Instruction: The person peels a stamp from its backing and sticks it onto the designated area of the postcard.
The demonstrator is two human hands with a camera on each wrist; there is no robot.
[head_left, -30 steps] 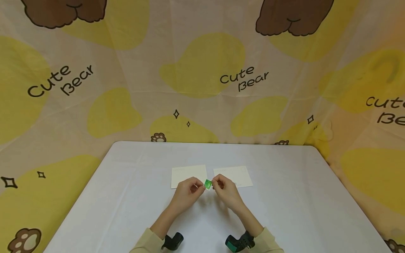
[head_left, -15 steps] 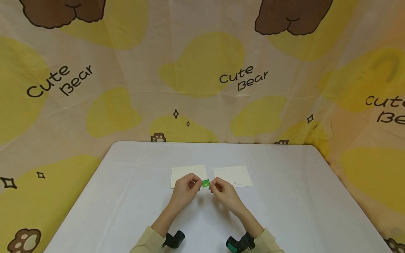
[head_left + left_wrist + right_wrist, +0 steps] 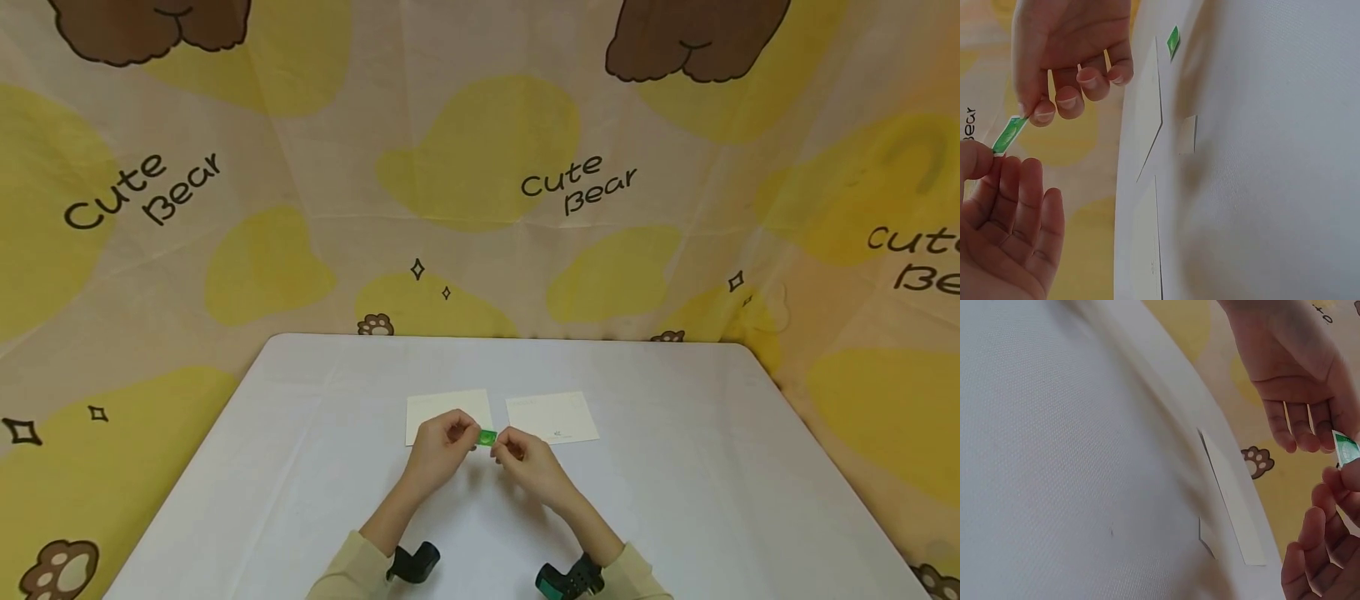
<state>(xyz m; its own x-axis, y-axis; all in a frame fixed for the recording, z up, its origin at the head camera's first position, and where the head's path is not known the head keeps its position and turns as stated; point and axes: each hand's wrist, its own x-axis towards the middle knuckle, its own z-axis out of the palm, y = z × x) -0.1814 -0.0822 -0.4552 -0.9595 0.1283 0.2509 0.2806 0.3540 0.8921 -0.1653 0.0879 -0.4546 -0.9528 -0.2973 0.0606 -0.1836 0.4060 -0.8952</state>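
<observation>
A small green stamp-like sticker (image 3: pixel 487 437) with a pale border is held up between both hands. The left hand (image 3: pixel 442 450) pinches one end between thumb and index finger. At the opposite end, the right hand (image 3: pixel 530 458) pinches the edge, as its fingertips (image 3: pixel 1040 114) show in the left wrist view. The other fingers of both hands are loosely bent. Behind the hands lie two cream cards, a left card (image 3: pixel 447 404) partly covered by the left hand and a right card (image 3: pixel 558 417) with small print near its lower edge.
On the white table (image 3: pixel 705 467) lies a second green sticker (image 3: pixel 1173 42), seen in the left wrist view. A small cream paper piece (image 3: pixel 1189 134) lies closer to the hands. A patterned cloth (image 3: pixel 480 167) hangs behind the table.
The sticker has turned from a tilted diamond to nearly level and shifted slightly left. The right hand has moved a little left and nearer the person, uncovering more of the right card.
</observation>
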